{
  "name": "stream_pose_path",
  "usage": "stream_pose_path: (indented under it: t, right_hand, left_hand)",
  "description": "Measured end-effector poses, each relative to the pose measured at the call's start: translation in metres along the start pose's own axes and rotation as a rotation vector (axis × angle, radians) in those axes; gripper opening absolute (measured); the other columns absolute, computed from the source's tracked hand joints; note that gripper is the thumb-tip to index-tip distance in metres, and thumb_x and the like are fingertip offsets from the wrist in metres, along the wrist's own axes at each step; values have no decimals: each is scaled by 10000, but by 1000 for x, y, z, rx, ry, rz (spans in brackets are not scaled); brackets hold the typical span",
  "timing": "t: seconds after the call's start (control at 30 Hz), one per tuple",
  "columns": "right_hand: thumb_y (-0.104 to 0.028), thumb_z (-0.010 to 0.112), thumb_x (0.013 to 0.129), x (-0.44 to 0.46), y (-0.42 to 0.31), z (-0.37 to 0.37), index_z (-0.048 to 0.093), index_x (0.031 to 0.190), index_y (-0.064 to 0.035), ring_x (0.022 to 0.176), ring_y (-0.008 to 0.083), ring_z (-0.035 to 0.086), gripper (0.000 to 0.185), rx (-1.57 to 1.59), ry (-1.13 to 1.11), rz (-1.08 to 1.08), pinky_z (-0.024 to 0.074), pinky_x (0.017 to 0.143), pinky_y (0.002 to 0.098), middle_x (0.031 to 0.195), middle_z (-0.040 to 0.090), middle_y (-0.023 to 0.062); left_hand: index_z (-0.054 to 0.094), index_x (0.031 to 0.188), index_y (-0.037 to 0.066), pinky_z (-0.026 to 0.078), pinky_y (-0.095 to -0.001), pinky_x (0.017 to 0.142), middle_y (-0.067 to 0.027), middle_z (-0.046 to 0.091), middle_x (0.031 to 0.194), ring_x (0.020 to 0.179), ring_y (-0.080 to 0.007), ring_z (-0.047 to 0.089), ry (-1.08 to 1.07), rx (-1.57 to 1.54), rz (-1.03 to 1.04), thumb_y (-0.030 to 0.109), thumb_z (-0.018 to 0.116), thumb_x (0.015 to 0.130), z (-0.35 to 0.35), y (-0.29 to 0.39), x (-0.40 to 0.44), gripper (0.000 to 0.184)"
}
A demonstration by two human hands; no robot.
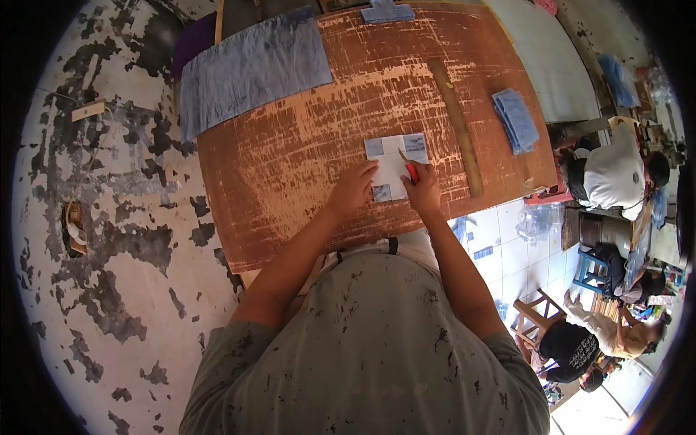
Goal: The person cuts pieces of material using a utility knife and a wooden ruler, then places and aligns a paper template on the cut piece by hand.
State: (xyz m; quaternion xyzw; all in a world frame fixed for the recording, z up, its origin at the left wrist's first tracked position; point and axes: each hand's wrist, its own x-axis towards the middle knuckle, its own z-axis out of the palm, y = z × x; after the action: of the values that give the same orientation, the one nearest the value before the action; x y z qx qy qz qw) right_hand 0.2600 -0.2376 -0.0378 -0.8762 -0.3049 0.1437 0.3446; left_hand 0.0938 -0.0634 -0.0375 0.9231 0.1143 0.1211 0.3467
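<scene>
A white cross-shaped template (392,168) lies on a blue-grey patterned piece (415,143), whose corners show around it. My left hand (354,187) rests at the left edge of the template, its fingers stretched towards it. In my right hand (425,190) is a red-handled cutter (412,172), the fingers wrapped round its handle. The blade points away from me over the template's upper right; whether it touches the surface I cannot tell. Both lie on the worn brown board (290,196).
A large blue-grey sheet (254,72) covers the board's far left. To the right lie a long flat strip (457,130) and a stack of blue-grey pieces (515,122); more pieces (388,11) sit at the far edge. Several people (612,177) sit at the right, near a wooden stool (538,313).
</scene>
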Motion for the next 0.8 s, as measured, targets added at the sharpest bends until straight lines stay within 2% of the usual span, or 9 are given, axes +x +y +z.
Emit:
stream_pose_path:
  t: [0.13,0.2,0.23,0.3,0.8]
  right_hand:
    - [-219,843,865,0,-1,-2,712,1319,-212,1052,394,687,472,22,15,-29,575,887,525,1179,631,140]
    - [-232,847,871,0,0,-3,707,1320,-119,1031,406,670,484,37,-3,-27,560,889,498,1144,643,170]
    - [-232,847,871,0,1,-2,707,1320,-119,1031,406,670,484,38,-4,-26,560,889,498,1144,643,170]
    - [-218,853,858,0,2,-1,711,1329,-187,1053,394,682,493,50,-13,0,573,894,509,1175,634,145]
    - [-206,853,858,-1,5,1,718,1320,-175,1059,392,681,482,63,15,-33,572,898,505,1174,636,142]
  left_hand:
    - [629,1383,-41,469,-474,1153,-143,569,1496,1367,-350,548,-27,52,70,14,674,958,-4,-10,3,431]
    - [627,1389,-39,468,-472,1155,-142,570,1497,1371,-354,543,-47,67,68,23,679,961,-5,-11,3,436]
    - [632,1383,-40,476,-479,1149,-143,574,1490,1364,-362,548,-49,77,73,29,680,968,-6,-10,3,424]
    - [636,1377,-42,484,-486,1143,-144,579,1484,1357,-369,553,-52,86,78,35,681,975,-6,-10,3,412]
    - [622,1400,-39,462,-482,1155,-142,567,1501,1385,-360,530,-68,55,90,38,673,980,-4,-15,3,431]
